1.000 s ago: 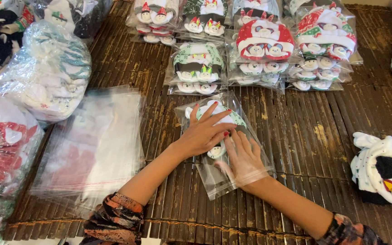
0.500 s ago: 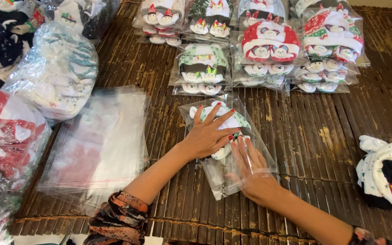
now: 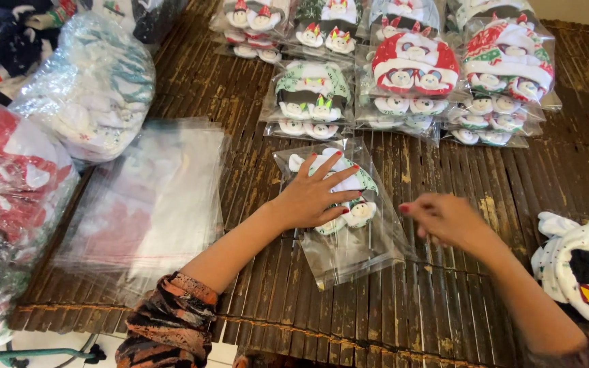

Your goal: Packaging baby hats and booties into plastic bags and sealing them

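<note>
- The left hand [image 3: 311,197] lies flat with fingers spread, pressing on a clear bag [image 3: 341,211] that holds a white and green plush item with small snowman faces; it presses rather than grips
- The bag sits on the dark slatted bench [image 3: 438,286], just below the rows of packed bags [image 3: 414,68], its empty lower end pointing toward the person
- The right hand [image 3: 444,218] hovers just right of the bag, off the film, fingers loosely curled and holding nothing; it is slightly blurred
- A stack of empty clear bags [image 3: 151,204] lies to the left, near large sacks of packed goods [image 3: 90,88]; loose white plush pieces [image 3: 581,262] sit at the right edge
- Risks, as I judge them: the slick film could slide on the slats under one hand alone; uneven pressure could bunch the plush and leave trapped air; the film might catch in a gap between slats and crease or tear
</note>
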